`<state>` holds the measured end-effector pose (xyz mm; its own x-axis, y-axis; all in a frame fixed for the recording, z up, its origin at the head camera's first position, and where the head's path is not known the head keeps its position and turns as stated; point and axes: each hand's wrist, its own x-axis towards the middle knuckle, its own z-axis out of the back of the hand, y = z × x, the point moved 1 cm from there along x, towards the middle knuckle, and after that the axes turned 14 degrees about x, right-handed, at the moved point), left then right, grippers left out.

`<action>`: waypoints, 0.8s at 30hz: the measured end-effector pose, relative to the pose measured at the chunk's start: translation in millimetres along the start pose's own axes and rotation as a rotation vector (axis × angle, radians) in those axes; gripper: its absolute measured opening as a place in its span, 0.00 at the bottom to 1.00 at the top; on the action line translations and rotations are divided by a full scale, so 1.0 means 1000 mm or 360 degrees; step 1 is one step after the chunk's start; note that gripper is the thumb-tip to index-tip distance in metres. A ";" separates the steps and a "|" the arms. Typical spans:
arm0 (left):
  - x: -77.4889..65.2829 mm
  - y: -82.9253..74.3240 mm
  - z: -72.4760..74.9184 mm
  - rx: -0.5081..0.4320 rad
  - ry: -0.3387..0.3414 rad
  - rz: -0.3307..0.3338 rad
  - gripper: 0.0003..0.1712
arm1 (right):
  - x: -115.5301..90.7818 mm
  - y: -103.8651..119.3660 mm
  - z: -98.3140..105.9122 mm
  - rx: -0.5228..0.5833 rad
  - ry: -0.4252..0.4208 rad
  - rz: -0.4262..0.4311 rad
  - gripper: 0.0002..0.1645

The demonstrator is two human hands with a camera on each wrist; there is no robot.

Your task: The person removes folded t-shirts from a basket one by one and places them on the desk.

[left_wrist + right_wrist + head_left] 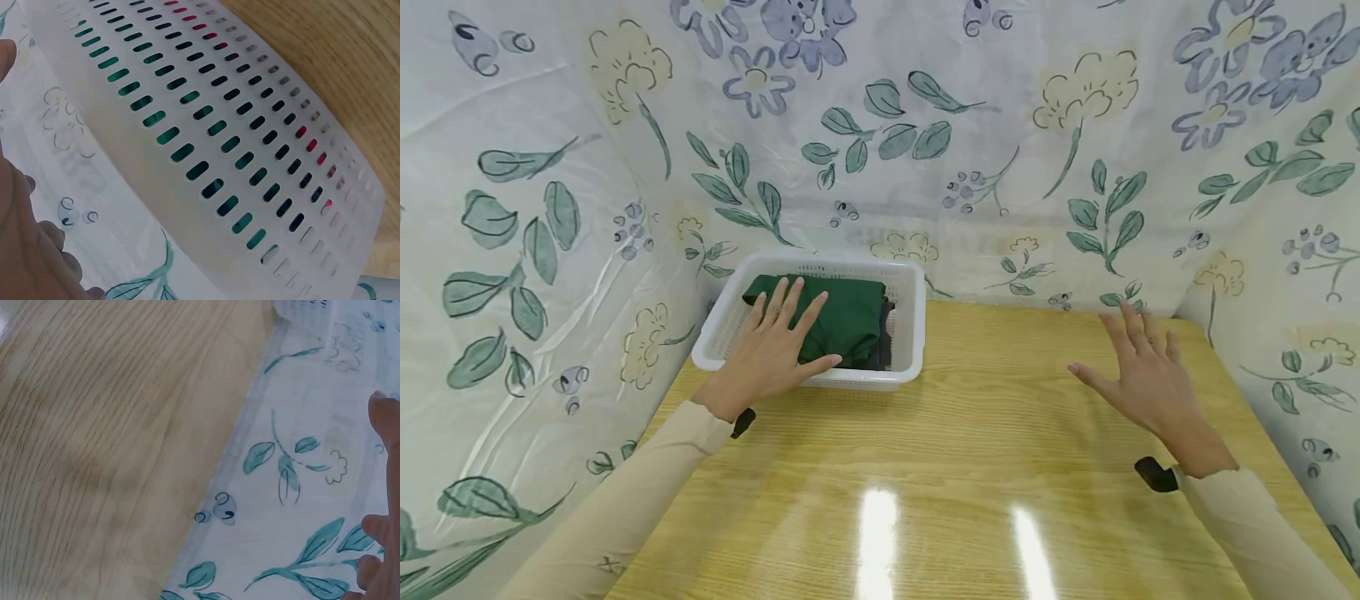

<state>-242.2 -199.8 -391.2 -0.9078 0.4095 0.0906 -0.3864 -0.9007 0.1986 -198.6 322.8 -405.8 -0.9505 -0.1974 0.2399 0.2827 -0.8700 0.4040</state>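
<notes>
A white plastic basket (912,329) with slotted walls stands at the back left of the wooden table. Folded dark green cloth (850,310) lies on top inside it, with black and pale cloth showing at its right side. My left hand (772,348) is spread flat, its fingers over the green cloth in the head view. In the left wrist view the basket wall (206,144) fills the middle, and green, dark and red cloth shows through the slots. My right hand (1150,379) is spread above the table's right side, holding nothing, well apart from the basket.
The wooden table (985,417) extends in front of the basket and to its right. White floral sheeting (880,192) hangs along the back and both sides of the table. A black band piece (1156,475) sits at the right wrist.
</notes>
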 end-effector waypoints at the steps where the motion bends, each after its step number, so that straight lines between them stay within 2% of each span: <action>1: 0.000 0.000 0.000 0.0003 -0.0008 -0.0003 0.58 | 0.000 0.000 -0.001 -0.0004 -0.0004 0.0004 0.59; 6: 0.001 0.002 -0.001 -0.0012 -0.0058 -0.0012 0.54 | 0.003 0.003 -0.004 0.0003 0.0001 0.0020 0.57; 12: 0.003 0.009 -0.002 -0.0059 -0.0118 -0.0021 0.48 | 0.006 0.010 -0.010 0.0017 -0.0073 0.0077 0.47; 18: 0.004 0.019 -0.006 -0.0113 -0.0307 -0.0029 0.34 | 0.014 0.024 -0.019 0.0069 -0.0181 0.0090 0.32; 20: 0.003 0.022 -0.005 -0.0150 -0.0311 -0.0004 0.31 | 0.018 0.027 -0.023 0.0083 -0.0196 0.0093 0.30; 24: 0.005 0.027 -0.005 -0.0225 -0.0228 0.0047 0.29 | 0.025 0.033 -0.030 0.0127 -0.0208 0.0087 0.27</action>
<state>-257.9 -222.3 -390.3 -0.8906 0.3899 0.2342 -0.3881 -0.9199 0.0558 -217.1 275.7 -413.4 -0.9101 -0.1786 0.3738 0.3477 -0.8198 0.4550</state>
